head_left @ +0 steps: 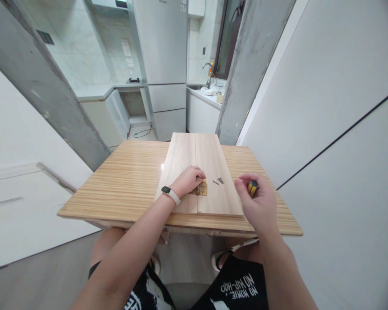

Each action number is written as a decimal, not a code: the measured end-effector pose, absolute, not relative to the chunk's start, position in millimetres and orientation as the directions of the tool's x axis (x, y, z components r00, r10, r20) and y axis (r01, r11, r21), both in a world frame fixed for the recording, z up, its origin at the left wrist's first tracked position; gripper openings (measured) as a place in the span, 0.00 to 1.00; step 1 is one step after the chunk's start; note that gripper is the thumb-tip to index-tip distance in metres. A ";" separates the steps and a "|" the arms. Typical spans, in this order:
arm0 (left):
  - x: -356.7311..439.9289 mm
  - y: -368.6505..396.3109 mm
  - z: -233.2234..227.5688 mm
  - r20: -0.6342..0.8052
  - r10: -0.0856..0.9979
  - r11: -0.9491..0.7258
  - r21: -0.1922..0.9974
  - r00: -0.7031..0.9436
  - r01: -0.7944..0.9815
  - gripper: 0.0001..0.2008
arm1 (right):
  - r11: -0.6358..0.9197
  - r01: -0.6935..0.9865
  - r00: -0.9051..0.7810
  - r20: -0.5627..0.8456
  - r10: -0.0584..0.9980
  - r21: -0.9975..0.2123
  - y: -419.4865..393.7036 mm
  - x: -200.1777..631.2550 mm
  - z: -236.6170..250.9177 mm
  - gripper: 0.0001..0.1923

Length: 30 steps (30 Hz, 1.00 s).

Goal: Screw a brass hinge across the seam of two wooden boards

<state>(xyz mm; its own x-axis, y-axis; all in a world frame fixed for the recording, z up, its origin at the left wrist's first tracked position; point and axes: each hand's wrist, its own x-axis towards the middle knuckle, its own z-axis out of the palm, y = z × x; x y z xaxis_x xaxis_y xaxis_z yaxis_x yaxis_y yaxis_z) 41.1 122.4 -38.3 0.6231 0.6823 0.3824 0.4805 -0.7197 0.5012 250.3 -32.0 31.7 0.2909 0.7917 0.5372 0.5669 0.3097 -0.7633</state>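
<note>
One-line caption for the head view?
Left hand on brass hinge across two boards; right hand grips screwdriver; screws nearby.

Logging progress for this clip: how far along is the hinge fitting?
Done: two boards lie side by side, brass hinge across their seam. In hand: left hand steadies it; right hand holds a screwdriver. Left: loose screws lie undriven.
</note>
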 end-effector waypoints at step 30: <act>42.5 121.7 -40.2 0.319 0.742 -0.626 0.644 0.589 0.440 0.05 | 0.343 0.418 0.259 0.473 0.842 -0.841 23.7 226.9 56.9 0.29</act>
<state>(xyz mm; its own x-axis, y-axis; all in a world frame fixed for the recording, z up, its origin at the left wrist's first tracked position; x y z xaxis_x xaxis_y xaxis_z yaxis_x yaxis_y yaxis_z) 42.5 121.7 -40.2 0.5891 0.7422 0.3195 0.4398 -0.6262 0.6438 226.9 23.7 56.9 0.2595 0.8421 0.4728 0.4184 0.3432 -0.8409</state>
